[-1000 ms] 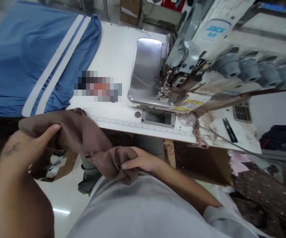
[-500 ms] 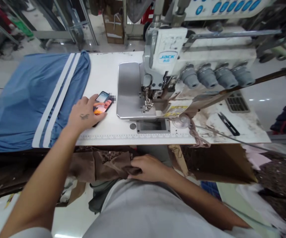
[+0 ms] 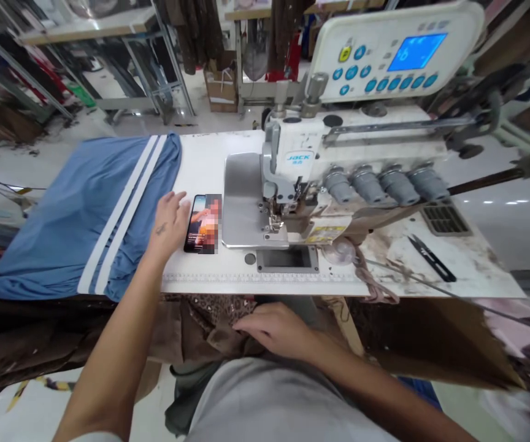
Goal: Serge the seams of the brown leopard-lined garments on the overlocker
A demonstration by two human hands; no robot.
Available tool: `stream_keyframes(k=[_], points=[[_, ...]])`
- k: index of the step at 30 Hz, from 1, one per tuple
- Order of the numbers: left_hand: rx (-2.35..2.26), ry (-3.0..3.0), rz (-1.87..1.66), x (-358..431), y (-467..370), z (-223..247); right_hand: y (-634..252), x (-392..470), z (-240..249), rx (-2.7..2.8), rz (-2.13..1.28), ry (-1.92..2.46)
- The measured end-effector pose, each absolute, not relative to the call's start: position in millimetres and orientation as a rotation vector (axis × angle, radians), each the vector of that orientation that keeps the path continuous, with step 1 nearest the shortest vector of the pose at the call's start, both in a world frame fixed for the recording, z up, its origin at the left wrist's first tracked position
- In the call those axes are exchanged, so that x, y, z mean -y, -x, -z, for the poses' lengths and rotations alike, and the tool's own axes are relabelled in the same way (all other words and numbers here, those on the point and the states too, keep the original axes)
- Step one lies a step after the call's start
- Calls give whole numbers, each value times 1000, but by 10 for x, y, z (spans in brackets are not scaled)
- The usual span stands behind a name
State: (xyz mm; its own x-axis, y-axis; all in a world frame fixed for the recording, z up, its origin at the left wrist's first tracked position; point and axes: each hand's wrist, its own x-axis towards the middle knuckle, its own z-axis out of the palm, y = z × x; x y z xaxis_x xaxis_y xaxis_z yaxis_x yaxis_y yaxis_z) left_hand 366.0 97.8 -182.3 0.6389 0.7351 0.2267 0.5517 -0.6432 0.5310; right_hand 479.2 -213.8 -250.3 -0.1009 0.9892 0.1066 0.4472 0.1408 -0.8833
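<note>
A phone (image 3: pixel 195 224) with a lit screen lies on the white table, left of the sewing machine's metal plate (image 3: pixel 243 199). My left hand (image 3: pixel 170 224) is just left of the phone, fingers apart, holding nothing. Further left lies a folded blue fabric (image 3: pixel 76 205) with two white stripes. Below the table's front edge, my right hand (image 3: pixel 276 328) is closed on a brown cloth (image 3: pixel 200 337) at my lap; part of the cloth has a spotted pattern.
The white sewing machine (image 3: pixel 297 147) stands at the centre right, its control panel (image 3: pixel 384 55) above. Black snips (image 3: pixel 432 258) lie on the table's right part. An open cardboard box (image 3: pixel 430 337) is below the right edge.
My left hand has let go of the phone, which now lies more upright in view. The camera view has tilted up, showing more of the control panel. My right hand stays at the brown cloth.
</note>
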Motion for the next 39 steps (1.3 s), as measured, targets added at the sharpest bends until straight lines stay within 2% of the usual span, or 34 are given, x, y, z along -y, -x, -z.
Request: stream_keyframes(k=[3, 7, 9, 12, 16, 20, 25, 31, 34, 37, 39], points=[[-928, -2350, -713, -539, -3369, 1621, -4796, 2133, 2331, 1611, -815, 1344], [-434, -2139, -280, 198, -2936, 1555, -5014, 2112, 1915, 1503, -840, 1149], [-481, -2093, -196, 349, -2881, 1583, -5183, 2099, 1741, 1440, -779, 1093], [-649, -2073, -412, 297, -3095, 1528, -5392, 2066, 1614, 1345, -632, 1121], [-757, -2273, -660, 105, -3711, 1267, -5441, 2010, 1639, 1088, -516, 1286], [-813, -2449, -652, 44, -4099, 1191, -5367, 1969, 1767, 854, -461, 1379], [-939, -2468, -686, -73, -4171, 1362, -5400, 1839, 1889, 738, -442, 1340], [-917, -2312, -812, -169, -4037, 1492, -5284, 1963, 2038, 853, -165, 1237], [-854, -2243, -574, -268, -3426, 1582, -5021, 2193, 2277, 1064, -317, 1247], [-903, -2106, 43, -487, -2573, 1621, -4775, 2258, 2626, 1323, -731, 1358], [-1084, -2068, 215, -687, -2058, 1591, -4637, 2115, 2860, 1412, -976, 1432]])
